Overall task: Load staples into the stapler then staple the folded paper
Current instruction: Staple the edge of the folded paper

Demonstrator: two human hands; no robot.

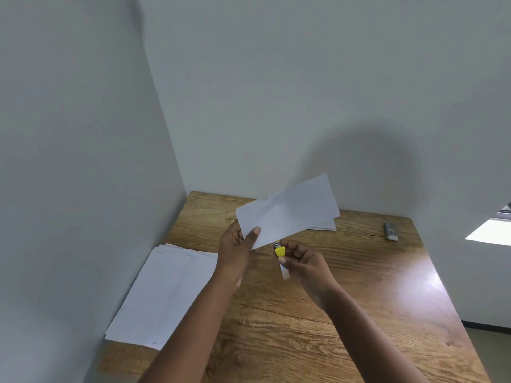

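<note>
Both forearms reach over wooden table (359,313) in grey corner; left hand (235,250) pinches folded paper (287,211), right hand (307,261) grips yellow stapler (279,250).

On the table (359,313), a paper stack (166,294) lies left, a staple box (390,231) far right.

Looking like an office or study corner: a wood-grain desk (359,313) is sitting pushed into the meeting of two plain pale walls (276,92). A stack of white paper sheets (166,294) is lying on its left side, more sheets (323,225) at the back, a small grey-white object (390,231) lying near the far right edge.
</note>
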